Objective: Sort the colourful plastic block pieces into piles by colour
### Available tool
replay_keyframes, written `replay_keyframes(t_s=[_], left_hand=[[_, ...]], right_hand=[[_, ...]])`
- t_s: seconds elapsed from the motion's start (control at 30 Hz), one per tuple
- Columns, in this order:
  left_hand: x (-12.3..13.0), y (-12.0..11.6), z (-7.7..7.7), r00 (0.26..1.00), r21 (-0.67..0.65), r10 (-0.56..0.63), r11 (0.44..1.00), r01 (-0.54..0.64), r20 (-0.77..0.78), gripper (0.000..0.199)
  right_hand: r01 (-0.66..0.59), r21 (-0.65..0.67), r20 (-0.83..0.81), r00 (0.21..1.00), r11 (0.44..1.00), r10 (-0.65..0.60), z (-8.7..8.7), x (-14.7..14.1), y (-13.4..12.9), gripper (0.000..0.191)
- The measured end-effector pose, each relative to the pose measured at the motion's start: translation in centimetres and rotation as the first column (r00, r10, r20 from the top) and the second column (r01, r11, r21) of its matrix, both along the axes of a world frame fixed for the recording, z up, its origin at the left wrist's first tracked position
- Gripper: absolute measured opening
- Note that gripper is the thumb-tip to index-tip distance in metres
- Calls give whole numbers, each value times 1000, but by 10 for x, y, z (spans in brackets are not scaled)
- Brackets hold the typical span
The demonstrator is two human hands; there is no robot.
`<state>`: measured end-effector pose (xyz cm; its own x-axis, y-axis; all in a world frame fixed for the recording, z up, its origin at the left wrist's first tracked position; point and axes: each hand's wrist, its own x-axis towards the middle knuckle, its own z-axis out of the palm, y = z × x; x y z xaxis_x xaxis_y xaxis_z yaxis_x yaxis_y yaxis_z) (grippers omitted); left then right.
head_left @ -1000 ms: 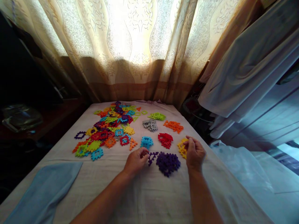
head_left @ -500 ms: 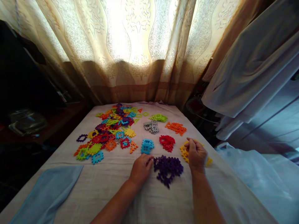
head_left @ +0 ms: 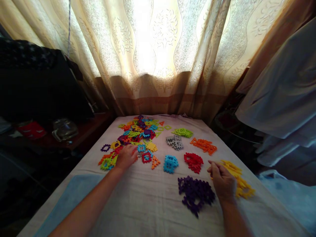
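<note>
My left hand (head_left: pixel 126 157) lies palm down over the near part of a mixed-colour heap of toothed plastic building tiles (head_left: pixel 134 134). Its fingers are loosely extended among the tiles, their tips partly hidden. My right hand (head_left: pixel 223 180) is curled closed, thumb against fingers, between the purple tiles (head_left: pixel 195 192) and the yellow tiles (head_left: pixel 243 186). A bit of yellow shows under its fingers, but I cannot make out what they hold. Red tiles (head_left: pixel 194 162) and blue tiles (head_left: pixel 170 164) lie in separate piles left of it.
Farther back sit piles of grey tiles (head_left: pixel 174 142), orange tiles (head_left: pixel 204 145) and green tiles (head_left: pixel 182 132). A light-blue cloth (head_left: pixel 74 194) lies at the front left of the sheet-covered table. Curtains (head_left: pixel 158 59) hang behind; a clear plastic bag (head_left: pixel 286 194) is at the right.
My left hand has moved left from beside the purple pile onto the mixed heap. My right hand has shifted off the yellow pile towards the purple one. The view has turned left.
</note>
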<state>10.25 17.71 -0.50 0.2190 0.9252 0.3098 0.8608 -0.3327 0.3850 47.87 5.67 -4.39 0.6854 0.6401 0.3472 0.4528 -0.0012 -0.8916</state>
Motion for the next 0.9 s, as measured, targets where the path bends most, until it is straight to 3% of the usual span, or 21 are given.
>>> replay_keyframes(t_s=[0.1,0.17,0.33,0.5,0.67,0.9], left_hand=[[-24,22,4,993,-16,67,997,-69,-101,31],[-30,23,1,985,-42,67,996,-75,-157,29],[-33,-13,-9,970,-50,19,998,-32,-241,29],[-46,-38,0,955,-85,-8,996,-19,-298,23],[-57,-12,17,931,-110,45,990,-91,-361,31],[-48,20,15,876,-171,32,977,-130,-481,41]], right_hand=[[6,-30,36,999,1000,-5,-1,-2,0,52],[6,-45,54,999,999,-3,-4,-2,0,52],[18,-53,70,997,998,-15,-10,1,1,50],[29,-75,114,993,997,-21,-14,0,2,48],[35,-99,129,991,994,-22,-14,-3,1,50],[52,-57,119,992,997,-45,-12,-2,0,51]])
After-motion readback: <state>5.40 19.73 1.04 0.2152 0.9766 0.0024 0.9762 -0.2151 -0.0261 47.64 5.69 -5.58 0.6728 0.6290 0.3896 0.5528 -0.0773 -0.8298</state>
